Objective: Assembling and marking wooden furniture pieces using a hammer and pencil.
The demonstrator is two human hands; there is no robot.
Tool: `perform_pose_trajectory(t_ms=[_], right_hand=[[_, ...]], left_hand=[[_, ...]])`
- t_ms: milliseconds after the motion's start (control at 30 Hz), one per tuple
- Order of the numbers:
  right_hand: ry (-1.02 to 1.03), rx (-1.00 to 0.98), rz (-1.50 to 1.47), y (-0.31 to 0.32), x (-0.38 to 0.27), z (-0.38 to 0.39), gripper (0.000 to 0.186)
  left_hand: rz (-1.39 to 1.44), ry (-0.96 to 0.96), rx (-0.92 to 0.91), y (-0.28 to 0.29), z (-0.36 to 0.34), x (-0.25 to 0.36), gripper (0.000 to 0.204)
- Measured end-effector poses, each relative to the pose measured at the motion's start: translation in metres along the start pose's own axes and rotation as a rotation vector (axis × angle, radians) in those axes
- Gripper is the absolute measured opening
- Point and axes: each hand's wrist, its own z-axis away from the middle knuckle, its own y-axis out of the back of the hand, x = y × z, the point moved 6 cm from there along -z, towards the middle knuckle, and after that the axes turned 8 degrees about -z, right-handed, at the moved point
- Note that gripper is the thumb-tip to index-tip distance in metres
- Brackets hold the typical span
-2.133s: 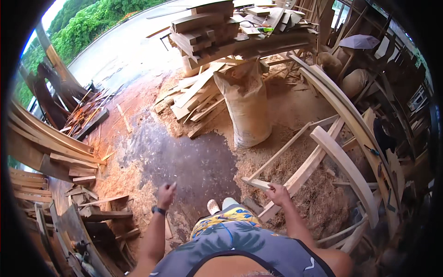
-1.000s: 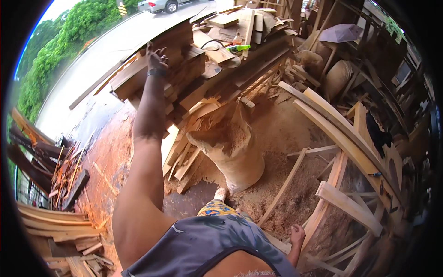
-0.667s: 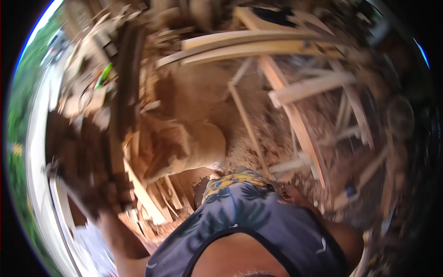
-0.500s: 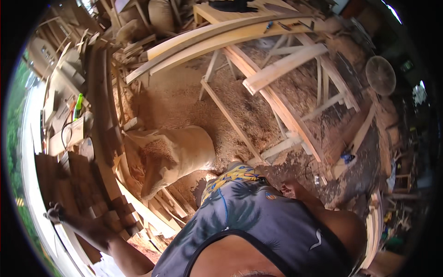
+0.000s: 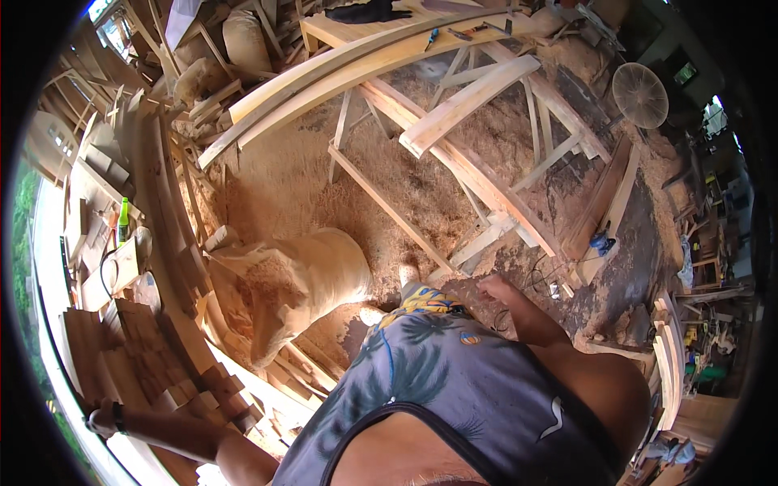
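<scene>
My left hand, a dark band on its wrist, is out at the lower left beside stacked wooden boards. Its fingers look curled against a thin dark line, perhaps a rail or cable; the grip is too small to make out. In front of my body, my right hand hangs over the shavings-strewn floor with fingers loosely apart and nothing seen in it. Nearest to it is a wooden trestle frame. A large pale sack of wood shavings lies on its side, its mouth toward the left.
Long curved beams rest across the trestles, with small tools on top. A short thick plank lies across the frame. A round fan stands at the right, a blue power tool below it. A green bottle stands at left.
My view has shifted, so the trestles sit farther left. My right hand has moved forward, away from my body. The left hand appears lower, still near the dark line.
</scene>
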Motion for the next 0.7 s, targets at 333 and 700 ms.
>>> perform_pose_trajectory(t_ms=[333, 700], right_hand=[[0.275, 0.072, 0.276, 0.036, 0.025, -0.008, 0.02], [0.015, 0.168, -0.049, 0.1, 0.106, 0.073, 0.024]], left_hand=[[1.779, 0.141, 0.074, 0.076, 0.017, 0.011, 0.024], [1.832, -0.297, 0.524, 0.331, 0.234, 0.098, 0.021]])
